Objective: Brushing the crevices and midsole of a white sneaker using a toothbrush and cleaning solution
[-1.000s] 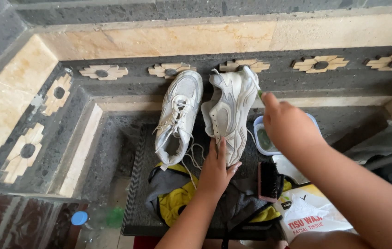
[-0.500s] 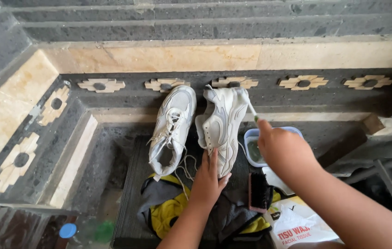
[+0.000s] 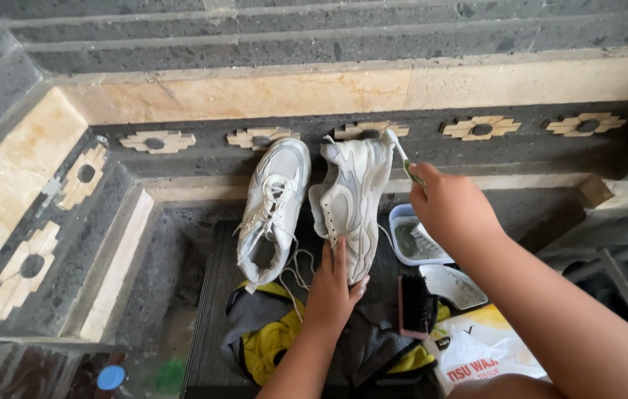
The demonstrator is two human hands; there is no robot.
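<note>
Two white sneakers lean against a dark stone wall. My left hand point(image 3: 334, 284) presses the heel end of the right sneaker point(image 3: 353, 193) and holds it up on its side. My right hand point(image 3: 448, 210) grips a toothbrush point(image 3: 401, 155) with a white and green handle, its head touching the toe of that sneaker. The left sneaker point(image 3: 274, 208) stands beside it with loose laces hanging down, untouched.
A small plastic tub of cloudy water point(image 3: 416, 238) sits under my right wrist, with a white lid point(image 3: 452, 285), a dark brush point(image 3: 414, 307) and a tissue packet point(image 3: 485, 349) near it. A yellow and grey cloth point(image 3: 273, 341) lies in front. A bottle with a blue cap point(image 3: 111, 377) stands low left.
My right hand has risen from the tub side up to the toe of the right sneaker, bringing the toothbrush against it. My left hand stays on the shoe's heel.
</note>
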